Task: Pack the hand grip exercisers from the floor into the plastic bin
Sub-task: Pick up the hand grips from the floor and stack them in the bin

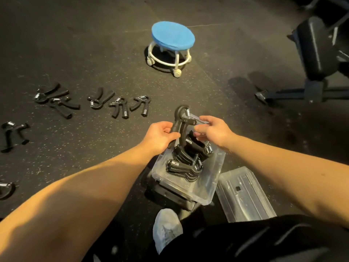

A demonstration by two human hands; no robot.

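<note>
Presently, item by item from the left.

Left hand (160, 137): forearm reaching forward, fingers and thumb curled round one handle of a hand grip exerciser (180, 120), which is held upright above the plastic bin (205, 188).

Right hand (217, 131): forearm reaching in from the right, thumb and fingers drawn narrowly together at the exerciser's cross-piece and a clear plastic edge. Which of the two it pinches cannot be told.

Held exerciser: black, with a curved top, a chrome spring end and two handles pointing down toward the bin.

Loose exercisers (56, 103): black with chrome springs, lying scattered in rough rows on the floor at far left and left of centre, well apart from the bin.

Packed exercisers (185, 163): black, stacked close in overlapping layers inside the bin, directly below the hands.

Bin: clear, rectangular and open-topped.

Floor (94, 53): dark speckled rubber matting under warm light.

Stool (172, 37): low and round, with a blue seat, white frame and castors, standing beyond the hands.

Shoe (166, 229): pale, near the bottom edge.

Lid (243, 197): clear, lying flat just right of the bin.

Bench (311, 53): black padding on a dark frame, at far right.
</note>
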